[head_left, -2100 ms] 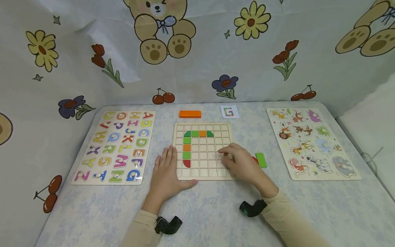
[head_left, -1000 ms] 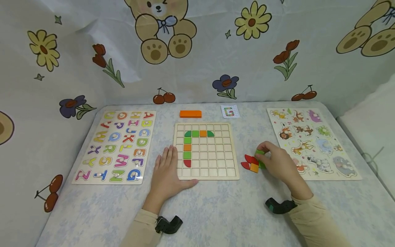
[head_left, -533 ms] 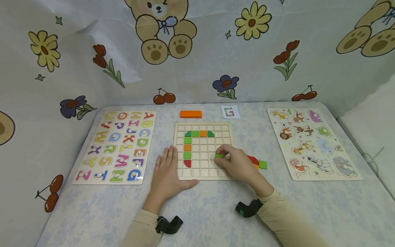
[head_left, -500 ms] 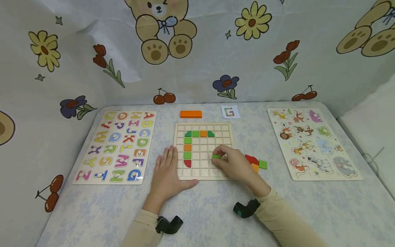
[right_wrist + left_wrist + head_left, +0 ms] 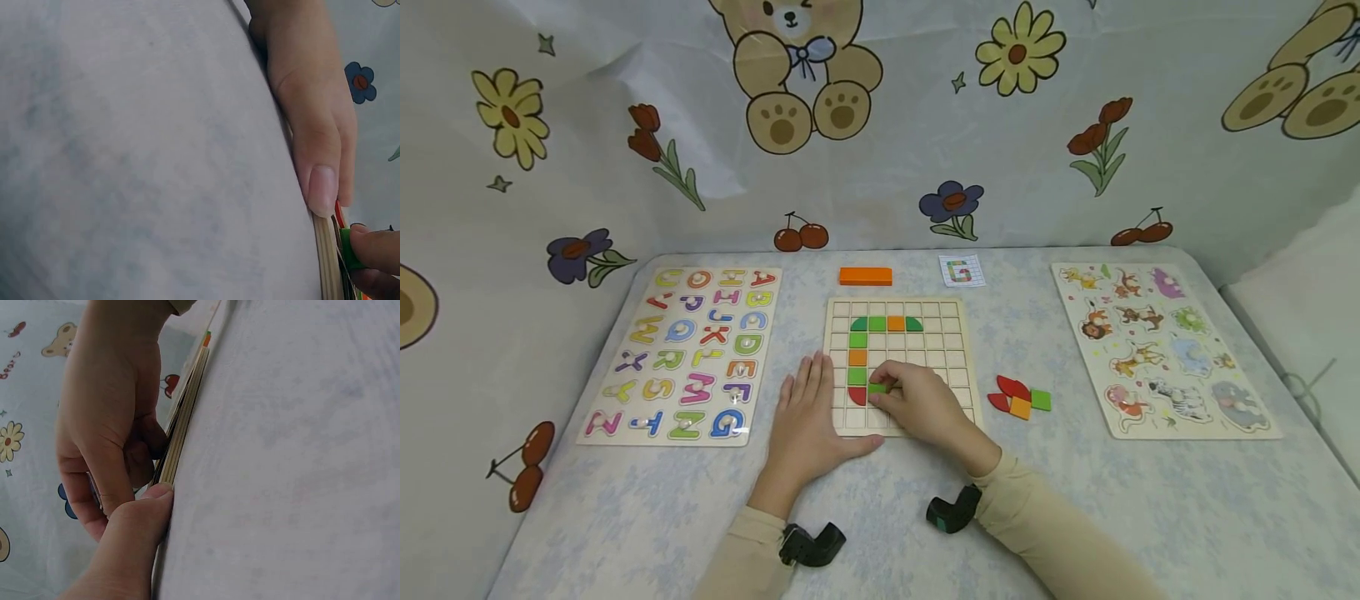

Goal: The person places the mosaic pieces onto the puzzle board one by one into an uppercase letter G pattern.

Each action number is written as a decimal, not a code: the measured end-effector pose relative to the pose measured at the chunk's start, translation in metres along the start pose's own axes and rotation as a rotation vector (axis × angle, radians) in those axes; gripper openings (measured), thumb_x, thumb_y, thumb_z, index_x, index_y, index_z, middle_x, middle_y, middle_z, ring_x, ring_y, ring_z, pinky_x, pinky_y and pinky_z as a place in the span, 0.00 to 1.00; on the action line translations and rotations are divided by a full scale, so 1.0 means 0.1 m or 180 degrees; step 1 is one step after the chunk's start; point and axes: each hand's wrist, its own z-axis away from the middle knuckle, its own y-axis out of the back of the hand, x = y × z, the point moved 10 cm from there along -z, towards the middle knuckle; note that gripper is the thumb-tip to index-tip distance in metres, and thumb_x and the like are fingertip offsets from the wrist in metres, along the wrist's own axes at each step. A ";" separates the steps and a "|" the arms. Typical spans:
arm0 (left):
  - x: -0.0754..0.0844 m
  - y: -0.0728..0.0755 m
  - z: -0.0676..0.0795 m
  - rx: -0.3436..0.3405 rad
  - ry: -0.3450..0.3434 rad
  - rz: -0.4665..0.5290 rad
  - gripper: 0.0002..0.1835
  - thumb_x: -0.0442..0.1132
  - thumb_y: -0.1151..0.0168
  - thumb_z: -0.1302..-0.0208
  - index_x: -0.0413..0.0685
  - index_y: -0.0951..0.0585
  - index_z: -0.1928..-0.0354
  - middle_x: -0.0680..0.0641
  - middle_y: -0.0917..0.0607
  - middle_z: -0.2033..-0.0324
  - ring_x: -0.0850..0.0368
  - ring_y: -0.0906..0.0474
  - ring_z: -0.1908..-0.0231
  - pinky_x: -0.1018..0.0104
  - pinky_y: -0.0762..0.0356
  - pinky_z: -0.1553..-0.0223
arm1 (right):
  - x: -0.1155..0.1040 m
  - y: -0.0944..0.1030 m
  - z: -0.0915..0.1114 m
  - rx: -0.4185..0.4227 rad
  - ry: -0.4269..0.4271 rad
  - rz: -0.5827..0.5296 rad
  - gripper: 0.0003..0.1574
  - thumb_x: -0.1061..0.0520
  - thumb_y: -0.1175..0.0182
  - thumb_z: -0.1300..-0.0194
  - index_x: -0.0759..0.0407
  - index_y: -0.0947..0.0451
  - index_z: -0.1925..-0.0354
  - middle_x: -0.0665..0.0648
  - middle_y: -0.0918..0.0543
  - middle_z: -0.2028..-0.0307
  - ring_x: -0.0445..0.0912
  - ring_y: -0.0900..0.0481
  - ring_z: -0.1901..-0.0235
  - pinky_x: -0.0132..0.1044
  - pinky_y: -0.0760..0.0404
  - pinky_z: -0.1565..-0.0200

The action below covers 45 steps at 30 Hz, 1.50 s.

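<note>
My right hand (image 5: 925, 404) pinches a green square tile (image 5: 877, 388) between thumb and fingertips, low over the wooden grid board (image 5: 917, 375). In the right wrist view the green tile (image 5: 350, 249) shows at the fingertips. It is just right of a red rounded tile (image 5: 857, 396) that sits in the grid. Flat on the board's left edge lies my left hand (image 5: 808, 421), fingers straight and thumb along the near edge. Green and orange tiles, among them an orange square (image 5: 857, 357), run up the left column and along an upper row, with dark green rounded corners.
Right of the board lie loose red rounded pieces (image 5: 1013, 387), an orange square (image 5: 1020, 407) and a green square (image 5: 1041, 400). Behind it are an orange block (image 5: 865, 276) and a pattern card (image 5: 962, 271). A letter board (image 5: 677, 358) stands left, an animal board (image 5: 1161, 350) right.
My right hand let go near the board's right side, took a green square from the loose pieces, and carried it left across the grid beside the red tile. My left hand stays in place.
</note>
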 end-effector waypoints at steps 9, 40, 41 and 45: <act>0.01 0.00 0.00 -0.0001 -0.0015 -0.0016 0.75 0.84 0.40 0.61 0.44 0.58 0.21 0.45 0.58 0.20 0.49 0.67 0.20 0.45 0.64 0.22 | -0.03 0.01 0.04 0.0103 0.0117 0.0147 0.09 0.53 0.29 0.39 0.51 0.14 0.59 0.46 0.20 0.61 0.37 0.26 0.69 0.31 0.25 0.65; 0.00 -0.01 0.01 0.0009 0.0003 -0.0001 0.74 0.83 0.39 0.60 0.45 0.57 0.21 0.45 0.58 0.20 0.48 0.67 0.20 0.43 0.64 0.23 | 0.98 1.05 0.77 -0.0079 -0.0516 0.0794 0.15 0.52 0.29 0.40 0.52 0.18 0.55 0.51 0.18 0.59 0.46 0.21 0.60 0.43 0.22 0.57; 0.00 -0.01 0.01 0.0007 0.0003 0.0000 0.74 0.83 0.39 0.60 0.45 0.57 0.21 0.45 0.58 0.20 0.47 0.67 0.20 0.43 0.64 0.23 | 1.01 1.08 0.79 -0.0088 -0.0552 0.0822 0.14 0.52 0.29 0.40 0.52 0.18 0.56 0.51 0.18 0.59 0.46 0.22 0.60 0.44 0.22 0.57; 0.01 -0.02 0.01 0.0001 -0.0001 0.0019 0.74 0.82 0.38 0.60 0.45 0.57 0.21 0.45 0.58 0.20 0.48 0.67 0.20 0.42 0.65 0.23 | 1.11 1.16 0.86 -0.0128 -0.0666 0.0898 0.12 0.51 0.28 0.41 0.51 0.18 0.60 0.51 0.18 0.58 0.48 0.22 0.59 0.46 0.22 0.56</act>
